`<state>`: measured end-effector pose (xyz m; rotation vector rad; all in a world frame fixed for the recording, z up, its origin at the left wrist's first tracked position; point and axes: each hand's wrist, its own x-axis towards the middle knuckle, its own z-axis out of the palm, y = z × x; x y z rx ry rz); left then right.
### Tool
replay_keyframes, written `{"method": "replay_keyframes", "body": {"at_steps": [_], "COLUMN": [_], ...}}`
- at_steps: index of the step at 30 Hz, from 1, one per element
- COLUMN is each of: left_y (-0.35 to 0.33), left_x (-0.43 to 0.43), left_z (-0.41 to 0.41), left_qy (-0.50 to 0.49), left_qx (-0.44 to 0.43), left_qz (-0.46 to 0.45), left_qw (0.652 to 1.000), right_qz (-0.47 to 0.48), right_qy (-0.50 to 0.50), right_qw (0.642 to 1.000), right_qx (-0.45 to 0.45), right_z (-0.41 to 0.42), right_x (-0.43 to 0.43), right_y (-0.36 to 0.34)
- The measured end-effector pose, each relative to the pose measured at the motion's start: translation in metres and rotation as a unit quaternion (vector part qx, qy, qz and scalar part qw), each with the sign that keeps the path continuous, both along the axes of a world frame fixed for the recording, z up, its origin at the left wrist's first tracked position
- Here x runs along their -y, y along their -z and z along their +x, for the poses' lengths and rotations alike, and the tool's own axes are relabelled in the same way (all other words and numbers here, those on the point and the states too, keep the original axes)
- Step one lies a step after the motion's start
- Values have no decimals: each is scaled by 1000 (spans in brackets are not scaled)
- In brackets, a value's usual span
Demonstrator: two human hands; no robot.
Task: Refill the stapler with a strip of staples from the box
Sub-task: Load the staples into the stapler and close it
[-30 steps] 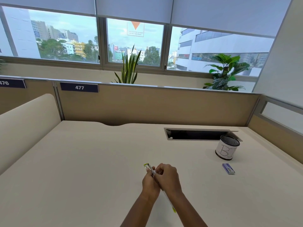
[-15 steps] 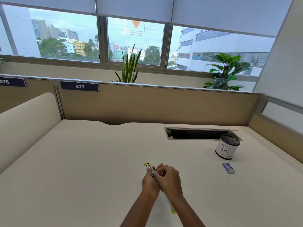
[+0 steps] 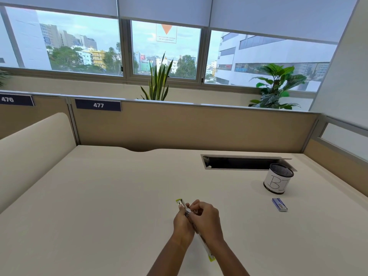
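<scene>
A slim stapler [image 3: 182, 205] with yellow-green ends lies swung open between my hands, near the front middle of the desk. My left hand [image 3: 182, 223] grips its metal front part. My right hand [image 3: 206, 221] curls over the channel, fingertips pinched at it; whether a staple strip is between them is hidden. The stapler's other half [image 3: 208, 251] runs back under my right wrist. The small blue staple box [image 3: 279, 204] lies on the desk to the right, apart from both hands.
A black mesh cup [image 3: 277, 179] wrapped in white paper with letters stands behind the box. Beyond it a cable slot [image 3: 239, 163] is cut into the desk [image 3: 99, 206]. Beige partitions [image 3: 189, 128] wall the desk at back, left and right.
Both hands stay together on the stapler; the right fingers have shifted slightly at the channel. The box has not moved.
</scene>
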<state>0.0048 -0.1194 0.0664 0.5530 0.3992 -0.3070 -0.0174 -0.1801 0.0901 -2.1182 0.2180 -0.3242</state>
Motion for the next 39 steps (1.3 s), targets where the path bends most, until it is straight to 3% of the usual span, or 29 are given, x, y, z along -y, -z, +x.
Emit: {"method": "replay_keyframes", "body": {"at_steps": [18, 39], "left_y": [-1, 0], "left_x": [3, 1], "left_z": [0, -4], "left_qy": [-7, 17], "left_qx": [5, -18], "left_qz": [-32, 4], "left_qw": [999, 1000], "right_qz": [37, -94], "right_qy": [33, -43], "right_qw": [999, 994], "right_qx": [10, -30], "right_z": [0, 4], "right_x": [1, 10], "right_y": [2, 6]}}
